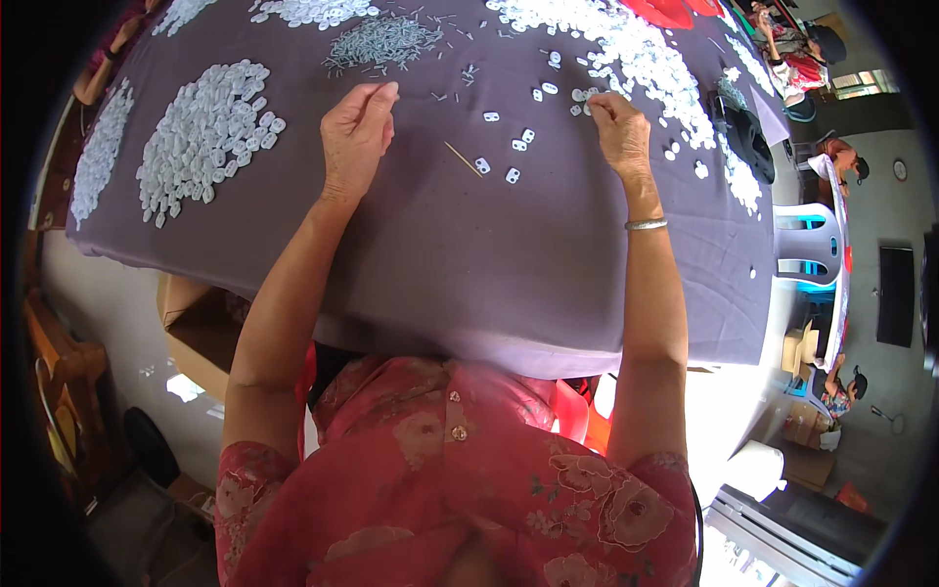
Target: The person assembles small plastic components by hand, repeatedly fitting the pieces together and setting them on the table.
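My left hand (360, 135) is raised over the table beside a heap of small grey metal pins or screws (384, 45), with thumb and fingers pinched together. Whatever it may hold is too small to make out. On the right, my right hand (622, 135) has its fingertips drawn together at a few small white oval plastic pieces (579, 96); a piece between them cannot be told apart. Between the hands lie several loose white plastic pieces with dark holes (513, 175) and a thin wooden stick (464, 158).
A large heap of white plastic pieces (201, 137) lies on the dark tablecloth (469, 264) at left. Another long white heap (646, 59) spreads along the right. Red dishes (665, 12) and a black object (748, 137) stand beyond it. Other people sit at the far edges.
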### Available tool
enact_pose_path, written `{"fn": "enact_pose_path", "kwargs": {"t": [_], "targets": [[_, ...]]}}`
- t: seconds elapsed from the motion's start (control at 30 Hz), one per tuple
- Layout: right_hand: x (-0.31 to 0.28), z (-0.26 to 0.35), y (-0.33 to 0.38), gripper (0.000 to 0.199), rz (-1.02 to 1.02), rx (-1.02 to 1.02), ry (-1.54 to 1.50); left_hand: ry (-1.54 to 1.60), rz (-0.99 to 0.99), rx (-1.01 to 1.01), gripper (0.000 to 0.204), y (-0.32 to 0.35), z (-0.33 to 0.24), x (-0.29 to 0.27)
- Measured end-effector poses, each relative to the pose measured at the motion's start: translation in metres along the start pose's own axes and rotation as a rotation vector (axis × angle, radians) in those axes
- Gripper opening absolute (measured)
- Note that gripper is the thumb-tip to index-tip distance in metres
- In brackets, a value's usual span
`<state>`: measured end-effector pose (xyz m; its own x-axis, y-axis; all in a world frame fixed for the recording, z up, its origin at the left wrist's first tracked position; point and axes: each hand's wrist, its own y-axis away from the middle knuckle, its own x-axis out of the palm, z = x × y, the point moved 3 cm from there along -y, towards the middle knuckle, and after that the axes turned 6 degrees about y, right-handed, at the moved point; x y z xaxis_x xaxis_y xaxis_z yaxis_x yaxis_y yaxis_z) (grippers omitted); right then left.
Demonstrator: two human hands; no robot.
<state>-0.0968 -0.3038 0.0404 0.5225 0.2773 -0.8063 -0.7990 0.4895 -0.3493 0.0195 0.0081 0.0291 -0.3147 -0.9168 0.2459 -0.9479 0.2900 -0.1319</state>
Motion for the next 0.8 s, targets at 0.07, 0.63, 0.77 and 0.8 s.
{"fn": "enact_pose_path", "kwargs": {"t": [0.07, 0.63, 0.77, 0.8], "targets": [[0.006, 0.0, -0.005, 0.014, 0.005, -0.041, 0.06, 0.005, 0.018, -0.042, 0.027, 0.001, -0.002, -0.001], [0.027, 0.085, 0.012, 0.01, 0.199, 0.014, -0.543, -0.088, 0.078, 0.101, 0.042, 0.001, 0.003, 0.005], [0.041, 0.123, 0.027, 0.013, 0.302, 0.046, -0.74, -0.129, 0.15, 0.224, 0.013, 0.0, 0.006, 0.008], [0.042, 0.13, 0.031, 0.013, 0.309, 0.047, -0.759, -0.176, 0.235, 0.206, 0.012, 0.001, 0.005, 0.008]]}}
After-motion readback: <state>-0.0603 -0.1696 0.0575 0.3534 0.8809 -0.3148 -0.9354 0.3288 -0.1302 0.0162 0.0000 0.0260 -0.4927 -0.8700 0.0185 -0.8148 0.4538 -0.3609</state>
